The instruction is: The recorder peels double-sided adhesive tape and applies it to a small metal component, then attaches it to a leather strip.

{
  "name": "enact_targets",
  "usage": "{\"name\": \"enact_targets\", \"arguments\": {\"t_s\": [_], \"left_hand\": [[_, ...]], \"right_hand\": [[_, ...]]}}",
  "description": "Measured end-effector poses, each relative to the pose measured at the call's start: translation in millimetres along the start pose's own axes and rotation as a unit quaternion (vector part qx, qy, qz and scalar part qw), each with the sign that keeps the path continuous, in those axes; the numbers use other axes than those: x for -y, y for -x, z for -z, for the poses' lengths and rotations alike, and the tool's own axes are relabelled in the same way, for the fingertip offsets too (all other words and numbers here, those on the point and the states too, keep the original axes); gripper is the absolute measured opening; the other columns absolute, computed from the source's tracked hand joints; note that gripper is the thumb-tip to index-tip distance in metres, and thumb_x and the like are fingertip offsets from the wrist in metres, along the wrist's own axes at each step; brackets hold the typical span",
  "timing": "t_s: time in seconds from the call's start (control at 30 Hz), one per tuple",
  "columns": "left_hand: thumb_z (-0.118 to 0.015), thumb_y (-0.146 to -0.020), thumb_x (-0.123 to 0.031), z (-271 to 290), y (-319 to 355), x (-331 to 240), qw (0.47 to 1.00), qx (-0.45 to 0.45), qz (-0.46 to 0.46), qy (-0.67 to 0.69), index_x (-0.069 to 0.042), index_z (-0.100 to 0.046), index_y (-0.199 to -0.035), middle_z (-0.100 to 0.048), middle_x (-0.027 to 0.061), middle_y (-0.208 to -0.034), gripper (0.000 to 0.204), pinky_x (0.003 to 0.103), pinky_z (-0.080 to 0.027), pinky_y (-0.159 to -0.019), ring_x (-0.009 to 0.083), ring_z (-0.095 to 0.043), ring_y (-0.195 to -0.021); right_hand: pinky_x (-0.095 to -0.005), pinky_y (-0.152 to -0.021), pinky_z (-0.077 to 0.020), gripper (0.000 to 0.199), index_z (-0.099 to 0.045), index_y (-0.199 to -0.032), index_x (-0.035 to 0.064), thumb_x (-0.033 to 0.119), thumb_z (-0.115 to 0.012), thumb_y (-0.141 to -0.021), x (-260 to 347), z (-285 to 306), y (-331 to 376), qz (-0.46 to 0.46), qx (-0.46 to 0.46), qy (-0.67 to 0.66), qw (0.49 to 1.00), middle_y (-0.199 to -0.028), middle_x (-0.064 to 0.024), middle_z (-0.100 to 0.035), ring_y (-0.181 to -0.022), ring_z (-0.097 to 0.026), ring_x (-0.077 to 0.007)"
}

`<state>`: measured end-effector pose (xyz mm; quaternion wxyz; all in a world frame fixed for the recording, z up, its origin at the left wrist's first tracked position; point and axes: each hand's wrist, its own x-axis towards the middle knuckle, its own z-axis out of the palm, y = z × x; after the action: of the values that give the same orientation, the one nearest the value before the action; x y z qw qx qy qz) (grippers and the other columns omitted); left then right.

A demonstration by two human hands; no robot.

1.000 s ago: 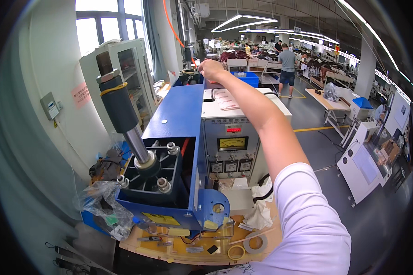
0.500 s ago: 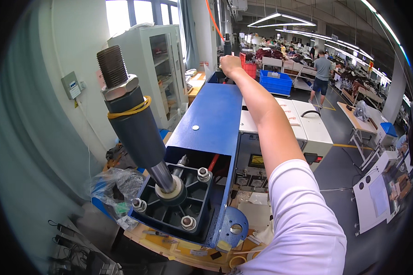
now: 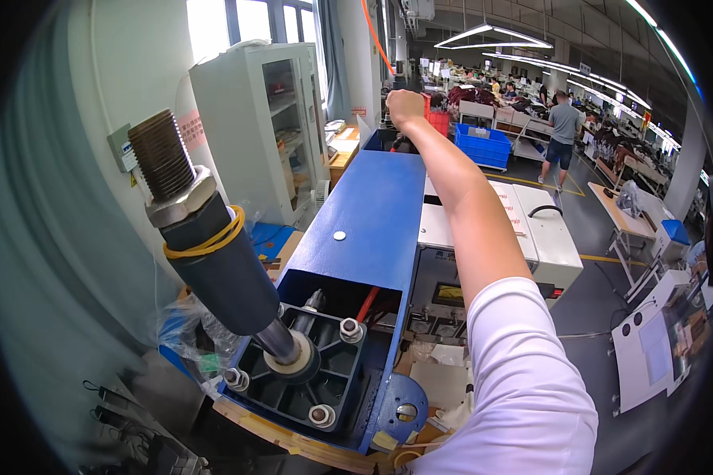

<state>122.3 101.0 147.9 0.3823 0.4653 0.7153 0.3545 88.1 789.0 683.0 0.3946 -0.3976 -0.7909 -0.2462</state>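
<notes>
Reaching far forward, my right hand is curled closed at the far end of a long blue machine housing. Its fingers face away, so what they grip, if anything, is hidden. Dark and red parts show in the housing's far opening, just below the hand. At the near end a dark cylinder with a piston rod leans up and left from a black bolted base. It carries a large threaded stud, a hex nut and yellow rubber bands. My left hand is out of view.
A white control box stands right of the housing. A grey cabinet is behind on the left, near clear plastic bags. Blue crates, worktables and a standing person are farther off to the right.
The view has shifted slightly, and the cylinder and stud appear lower and farther left. My right hand stays closed at the housing's far end.
</notes>
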Motion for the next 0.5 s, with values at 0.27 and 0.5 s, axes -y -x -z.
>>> {"name": "enact_targets", "arguments": {"t_s": [0.27, 0.5], "left_hand": [[-0.071, -0.109, -0.023, -19.1, -10.4, -6.0, 1.000, -0.013, -0.013, -0.016, -0.008, -0.080, -0.114, -0.080, 0.0219, -0.110, 0.018, 0.050, -0.061, -0.090, 0.0401, -0.076, -0.101], [-0.071, -0.109, -0.022, -28.4, 5.3, -9.6, 0.998, -0.034, -0.017, -0.040, -0.008, -0.080, -0.113, -0.079, 0.0229, -0.109, 0.017, 0.051, -0.061, -0.089, 0.0418, -0.076, -0.101]], "right_hand": [[-0.0514, -0.082, -0.0646, 0.018, -0.087, -0.097, 0.0132, 0.018, -0.070, -0.099, -20.3, 50.0, -32.5, 0.055, -0.148, -0.045, 0.986, -0.101, -0.0152, -0.083, -0.094, -0.083, -0.0378], [-0.0491, -0.087, -0.0632, 0.017, -0.088, -0.106, 0.0165, 0.030, -0.085, -0.096, -1.9, 145.6, -41.0, -0.005, -0.194, -0.153, 0.969, -0.101, -0.0132, -0.082, -0.099, -0.081, -0.0362]]}}
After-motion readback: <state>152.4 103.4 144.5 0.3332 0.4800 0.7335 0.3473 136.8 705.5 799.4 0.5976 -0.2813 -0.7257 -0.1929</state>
